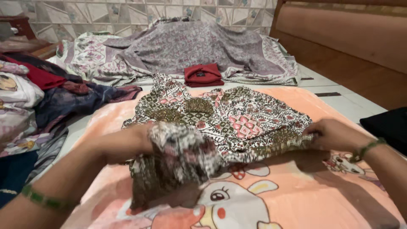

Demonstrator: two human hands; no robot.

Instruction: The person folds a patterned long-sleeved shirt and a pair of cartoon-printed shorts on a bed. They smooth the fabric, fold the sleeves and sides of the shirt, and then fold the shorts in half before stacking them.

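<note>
A patterned garment (pixel 229 114) in brown, white and pink lies spread on a peach cartoon-print blanket (pixel 296 199). My left hand (pixel 140 138) grips a bunched, blurred part of the garment at its near left side, lifted off the blanket. My right hand (pixel 333 133) pinches the garment's right edge low against the blanket. Both wrists wear green bangles.
A folded red cloth (pixel 202 75) sits beyond the garment. Behind it lies a heap of grey floral fabric (pixel 186 46). A pile of mixed clothes (pixel 38 97) fills the left side. A wooden bed frame (pixel 347 38) stands at the right, with a black cloth (pixel 388 127) near it.
</note>
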